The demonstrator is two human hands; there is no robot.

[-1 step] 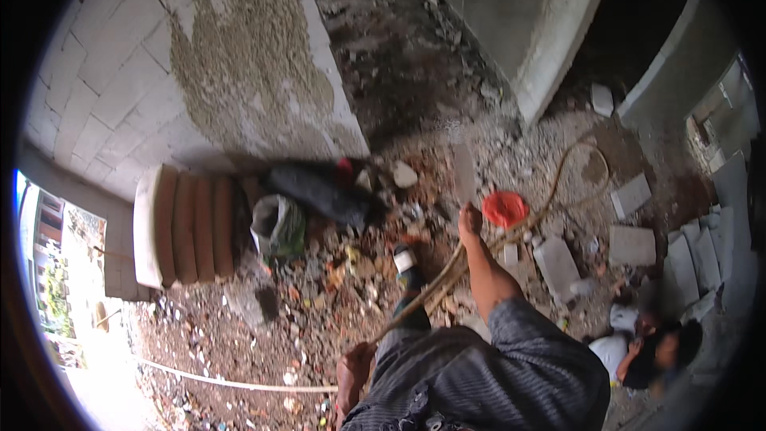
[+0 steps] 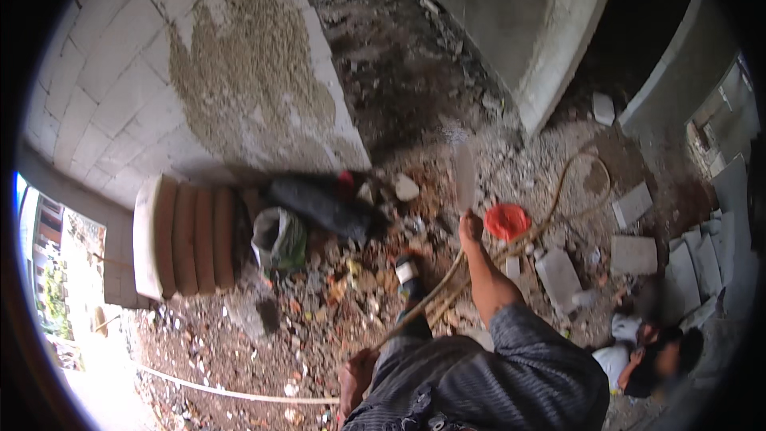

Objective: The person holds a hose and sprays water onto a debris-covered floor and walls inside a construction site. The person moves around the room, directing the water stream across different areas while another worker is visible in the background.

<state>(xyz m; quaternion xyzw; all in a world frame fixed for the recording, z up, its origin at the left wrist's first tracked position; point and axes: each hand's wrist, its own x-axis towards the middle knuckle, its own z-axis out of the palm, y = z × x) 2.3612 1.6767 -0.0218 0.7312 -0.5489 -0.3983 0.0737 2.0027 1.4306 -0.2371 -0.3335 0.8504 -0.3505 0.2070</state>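
A yellowish hose runs between my two hands. My right hand, with the arm stretched forward, is closed around its front end. A pale, blurred streak, which looks like water, leaves that hand toward the rubble floor. Low by my left side, my left hand is closed on the hose farther back; its fingers are partly hidden. Just right of my right hand lies a red plastic bowl or bag, and beyond it the hose makes a loop on the ground.
Broken rubble covers the floor. At left stand a ribbed brown bin-like object, a green-grey sack and a block wall. Pale blocks lie at right, near a person low down. Pale hose trails left.
The view has shifted slightly, so most things sit a little lower. My right hand still points the hose forward, and both hands keep their hold.
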